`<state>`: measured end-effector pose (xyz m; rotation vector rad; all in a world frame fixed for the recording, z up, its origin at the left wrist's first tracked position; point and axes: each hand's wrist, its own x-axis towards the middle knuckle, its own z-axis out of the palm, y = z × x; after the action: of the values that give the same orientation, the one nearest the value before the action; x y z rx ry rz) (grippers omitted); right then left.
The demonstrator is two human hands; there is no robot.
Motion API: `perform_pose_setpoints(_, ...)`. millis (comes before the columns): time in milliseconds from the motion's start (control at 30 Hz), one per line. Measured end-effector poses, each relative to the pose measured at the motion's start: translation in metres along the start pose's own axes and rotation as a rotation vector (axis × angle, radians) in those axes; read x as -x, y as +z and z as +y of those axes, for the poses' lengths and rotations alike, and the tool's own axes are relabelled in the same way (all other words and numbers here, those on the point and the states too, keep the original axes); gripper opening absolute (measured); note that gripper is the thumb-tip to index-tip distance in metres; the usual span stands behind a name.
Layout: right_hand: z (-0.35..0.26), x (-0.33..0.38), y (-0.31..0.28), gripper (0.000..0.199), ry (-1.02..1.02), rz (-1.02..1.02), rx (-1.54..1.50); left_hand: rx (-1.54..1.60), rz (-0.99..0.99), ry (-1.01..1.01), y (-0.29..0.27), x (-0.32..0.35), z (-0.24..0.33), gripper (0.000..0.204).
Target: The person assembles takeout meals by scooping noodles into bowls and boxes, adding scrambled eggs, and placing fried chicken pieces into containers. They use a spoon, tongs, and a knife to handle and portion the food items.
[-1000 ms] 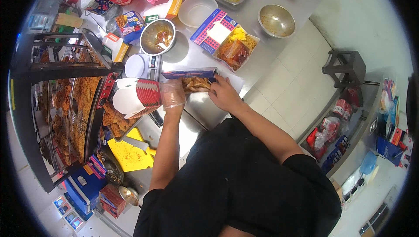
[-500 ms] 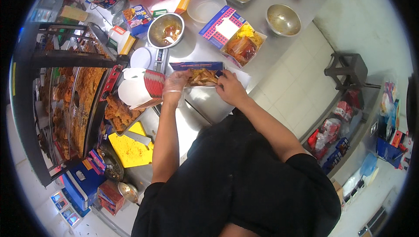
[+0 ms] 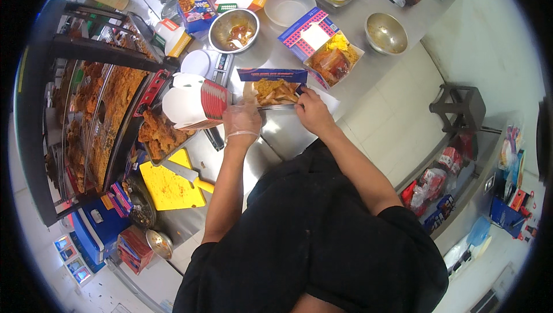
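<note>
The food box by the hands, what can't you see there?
Head view:
- Food box: its near edge is covered by both hands.
- Left hand: fingertips too small to tell their grip.
- Right hand: fingertips hidden behind its own knuckles.
- Bowl: contents too small to identify.

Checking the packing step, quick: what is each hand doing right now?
Left hand: gloved, fingers resting on the left end of the open food box; grip cannot be told.
Right hand: bare, curled on the box's right edge.
</note>
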<state>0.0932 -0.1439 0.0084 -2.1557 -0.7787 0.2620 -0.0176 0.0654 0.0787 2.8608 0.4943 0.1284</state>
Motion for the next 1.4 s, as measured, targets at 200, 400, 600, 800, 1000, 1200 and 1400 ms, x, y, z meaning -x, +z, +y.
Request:
perform_pose_setpoints(200,0.001,-0.002,-0.004,0.014,0.001,-0.003,-0.036,0.120,0.014,0.011,-0.006,0.006,0.006,0.030)
perform_pose_setpoints(400,-0.009,0.001,-0.020,0.021,-0.014,0.115,-0.177,0.793,0.037,-0.218,-0.025,0.035,0.013,0.054)
perform_pose_setpoints(600,-0.096,0.032,-0.065,0.022,0.187,-0.301,-0.563,2.171,-0.023,-0.776,-0.050,0.112,0.010,0.064)
perform_pose_setpoints(800,-0.219,0.051,-0.038,0.054,-0.047,-1.187,-0.490,1.808,0.769,-0.984,-0.043,0.129,-0.014,0.053)
perform_pose_setpoints(1000,-0.255,0.058,0.034,0.062,-0.069,-0.926,-0.411,1.852,1.031,-0.904,-0.051,0.143,-0.049,0.077)
perform_pose_setpoints(1200,-0.276,0.067,0.097,0.063,-0.155,-1.074,-0.747,1.643,1.142,-0.697,-0.070,0.163,-0.091,0.089)
perform_pose_setpoints(1400,-0.295,0.084,0.173,0.083,0.254,-1.320,-0.925,1.577,0.580,-0.908,-0.060,0.223,-0.132,0.069)
